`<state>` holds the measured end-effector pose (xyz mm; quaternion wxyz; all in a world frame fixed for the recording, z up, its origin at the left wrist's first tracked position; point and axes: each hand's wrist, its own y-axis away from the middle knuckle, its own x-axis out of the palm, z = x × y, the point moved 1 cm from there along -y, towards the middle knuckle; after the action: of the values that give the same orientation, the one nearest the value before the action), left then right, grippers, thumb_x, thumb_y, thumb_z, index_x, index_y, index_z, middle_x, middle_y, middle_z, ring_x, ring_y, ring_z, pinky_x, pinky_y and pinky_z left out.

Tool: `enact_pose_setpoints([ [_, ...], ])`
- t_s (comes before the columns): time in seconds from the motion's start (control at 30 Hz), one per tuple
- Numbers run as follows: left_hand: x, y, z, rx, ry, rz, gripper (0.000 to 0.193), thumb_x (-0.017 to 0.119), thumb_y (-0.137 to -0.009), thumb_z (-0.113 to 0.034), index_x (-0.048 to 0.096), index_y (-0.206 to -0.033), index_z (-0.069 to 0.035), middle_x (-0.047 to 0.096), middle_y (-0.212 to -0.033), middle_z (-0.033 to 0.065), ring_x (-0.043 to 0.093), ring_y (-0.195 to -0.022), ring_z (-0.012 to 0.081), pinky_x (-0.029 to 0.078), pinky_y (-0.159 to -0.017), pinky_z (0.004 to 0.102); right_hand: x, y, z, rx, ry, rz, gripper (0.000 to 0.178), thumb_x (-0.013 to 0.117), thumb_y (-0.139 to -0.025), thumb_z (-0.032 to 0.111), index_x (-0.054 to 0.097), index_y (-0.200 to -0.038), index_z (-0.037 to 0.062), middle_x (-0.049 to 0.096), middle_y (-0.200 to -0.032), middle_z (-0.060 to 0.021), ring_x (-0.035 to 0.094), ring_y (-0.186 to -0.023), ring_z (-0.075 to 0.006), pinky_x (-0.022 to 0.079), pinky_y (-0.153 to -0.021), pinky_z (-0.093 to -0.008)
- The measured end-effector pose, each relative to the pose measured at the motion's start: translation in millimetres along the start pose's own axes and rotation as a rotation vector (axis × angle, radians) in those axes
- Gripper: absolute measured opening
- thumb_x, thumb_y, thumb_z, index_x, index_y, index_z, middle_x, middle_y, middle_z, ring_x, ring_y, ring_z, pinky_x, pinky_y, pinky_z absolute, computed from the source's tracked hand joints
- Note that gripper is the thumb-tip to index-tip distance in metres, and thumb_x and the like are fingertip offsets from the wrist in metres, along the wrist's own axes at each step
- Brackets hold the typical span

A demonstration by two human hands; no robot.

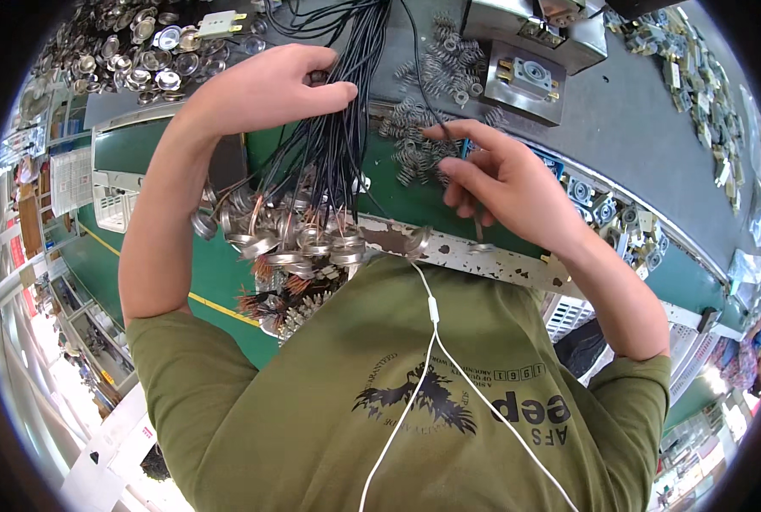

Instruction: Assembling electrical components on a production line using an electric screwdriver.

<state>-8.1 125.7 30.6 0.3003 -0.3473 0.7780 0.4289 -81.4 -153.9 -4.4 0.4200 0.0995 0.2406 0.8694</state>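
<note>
Head view, over the wearer's shoulders: I see a thick sheaf of black wires (338, 145), glossy and thin, hanging over the near edge of the grey worktop (645, 111). The left hand (269, 90) lies against its side, thumb and forefinger reaching over the strands with their tips apart; I can't tell how firmly it grips, as the other fingers are hidden. The right hand (517, 179) is arched, thumb and forefinger tips spread, the rest curled under; a single black wire (416, 60) runs down to the forefinger, but whether it is pinched I can't tell. At the sheaf's lower ends hang shiny, rounded metal cups (312, 241), with frayed coppery strands (299, 284) below. Between the hands, loose coil springs (444, 72) lie heaped, dull grey and tangled, just beside the wires. Beyond the right hand sits a smooth metal block (525, 94) bearing a pale fitting with brass tabs. More round metal caps (150, 55) spread at far left, and blocky pale parts (696, 102) pile at far right. A white rail (457, 254), its paint chipped, crosses in front of the olive shirt (312, 384), over which a smooth white cord (432, 309) forks
</note>
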Motion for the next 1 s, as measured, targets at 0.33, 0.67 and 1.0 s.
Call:
enact_pose_setpoints([
  [0.33, 26.7, 2.1, -46.3, -0.088, -0.293, -0.023, 0.050, 0.065, -0.095, -0.049, 0.067, -0.088, 0.000, 0.069, -0.088, 0.0209, 0.069, -0.088, 0.0396, 0.055, -0.080, 0.0485, -18.8, 38.0, 8.8, 0.132, -0.328, 0.122, 0.046, 0.040, -0.114, 0.023, 0.034, -0.159, 0.0129, 0.070, -0.081, -0.0092, 0.068, -0.058, -0.0138, 0.052, -0.053, -0.0235],
  [0.67, -0.7, -9.0, -83.2, 0.409, 0.056, -0.387, 0.018, 0.066, -0.097, -0.011, 0.067, -0.114, -0.004, 0.070, -0.095, 0.0121, 0.070, -0.090, 0.0308, 0.055, -0.083, 0.0405, -32.8, 42.1, 12.2, 0.111, -0.309, 0.139, 0.051, 0.046, -0.111, 0.016, 0.033, -0.161, 0.0111, 0.069, -0.082, -0.0071, 0.064, -0.062, -0.0114, 0.052, -0.060, -0.0252],
  [1.0, 25.5, -71.9, -96.0, 0.780, -0.138, -0.400, 0.016, 0.068, -0.093, -0.015, 0.067, -0.107, -0.007, 0.070, -0.095, 0.0105, 0.069, -0.090, 0.0322, 0.055, -0.077, 0.0426, -62.4, 50.4, -4.7, -0.212, 0.687, -0.258, 0.061, 0.058, -0.092, -0.002, 0.046, -0.151, 0.0104, 0.068, -0.083, -0.0130, 0.070, -0.070, -0.0276, 0.056, -0.065, -0.0370],
])
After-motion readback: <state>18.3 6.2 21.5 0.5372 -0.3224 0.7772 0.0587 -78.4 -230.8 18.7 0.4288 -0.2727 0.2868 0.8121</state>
